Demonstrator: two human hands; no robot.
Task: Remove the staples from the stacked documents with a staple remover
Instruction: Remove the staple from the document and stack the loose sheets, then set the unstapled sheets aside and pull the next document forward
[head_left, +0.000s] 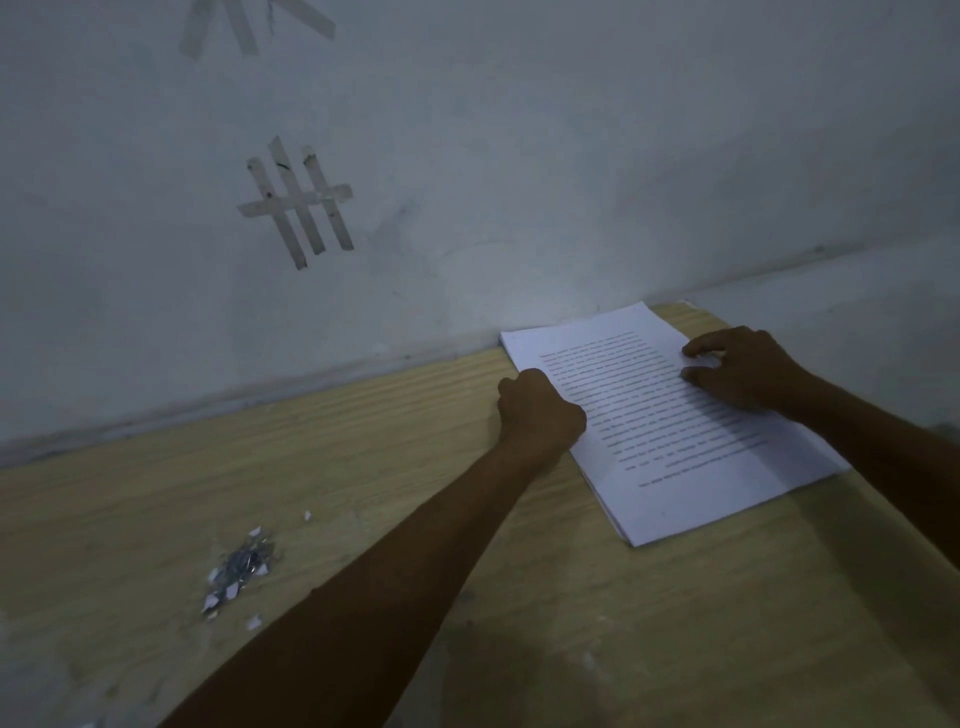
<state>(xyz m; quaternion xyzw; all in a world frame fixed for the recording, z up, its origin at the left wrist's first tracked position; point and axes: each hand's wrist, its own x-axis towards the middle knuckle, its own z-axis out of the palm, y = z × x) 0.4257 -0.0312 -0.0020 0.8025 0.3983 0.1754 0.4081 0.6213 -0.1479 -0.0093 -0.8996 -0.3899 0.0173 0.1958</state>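
white stack of documents at the far right of the wooden table, far end close to the wall. left hand curled like a fist at the stack's left edge; cannot tell whether anything sits inside. right hand resting on the top sheet, fingers barely bent. printed lines too blurred to read. loose staples among paper scraps, well apart to the left.

Wall hems table's far edge; left forearm crosses wood between staple pile and paper stack.
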